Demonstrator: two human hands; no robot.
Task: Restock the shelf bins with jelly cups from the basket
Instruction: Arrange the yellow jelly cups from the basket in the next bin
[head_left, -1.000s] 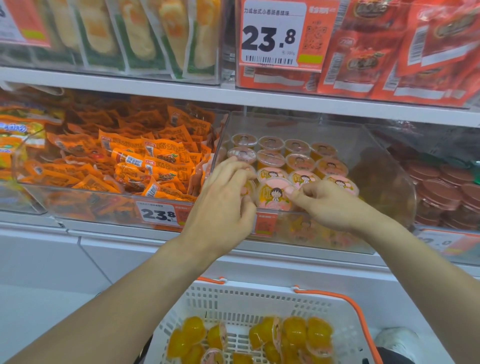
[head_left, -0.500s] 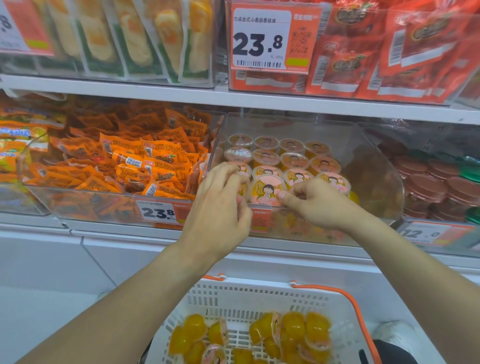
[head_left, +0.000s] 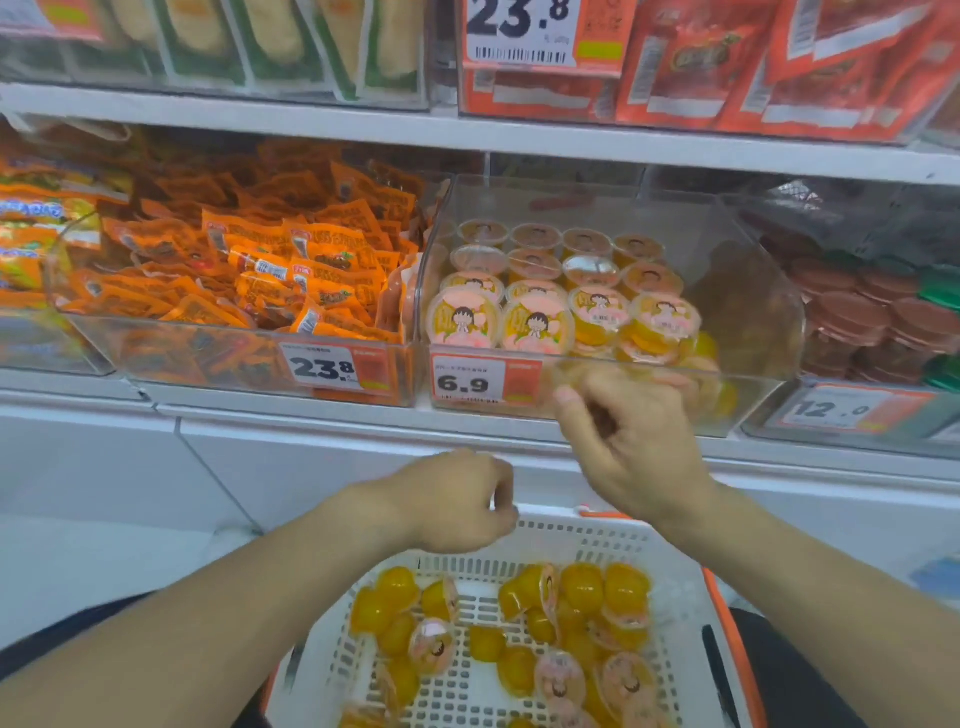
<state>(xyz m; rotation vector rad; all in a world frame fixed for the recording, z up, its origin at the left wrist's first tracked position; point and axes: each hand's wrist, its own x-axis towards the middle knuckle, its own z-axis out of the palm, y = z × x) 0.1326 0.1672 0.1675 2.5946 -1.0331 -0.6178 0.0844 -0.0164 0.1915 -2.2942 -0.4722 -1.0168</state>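
Note:
A clear shelf bin (head_left: 748, 291) holds several rows of yellow jelly cups (head_left: 537, 325) with pink cartoon lids, tagged 6.9. Below it stands a white basket (head_left: 670, 561) with orange trim, holding several loose jelly cups (head_left: 582, 587). My left hand (head_left: 452, 504) hangs over the basket's far rim with loosely curled fingers and holds nothing. My right hand (head_left: 634, 441) is in front of the bin's lower edge, blurred, fingers loosely curled and empty.
A bin of orange snack packets (head_left: 270, 280) tagged 23.8 sits left of the jelly bin. Brown-lidded cups (head_left: 872, 322) fill the bin on the right. An upper shelf (head_left: 467, 130) overhangs the bins with red packets (head_left: 753, 57).
Both hands have left the front cups in the bin and dropped toward the basket. The view has tilted down, showing more of the basket.

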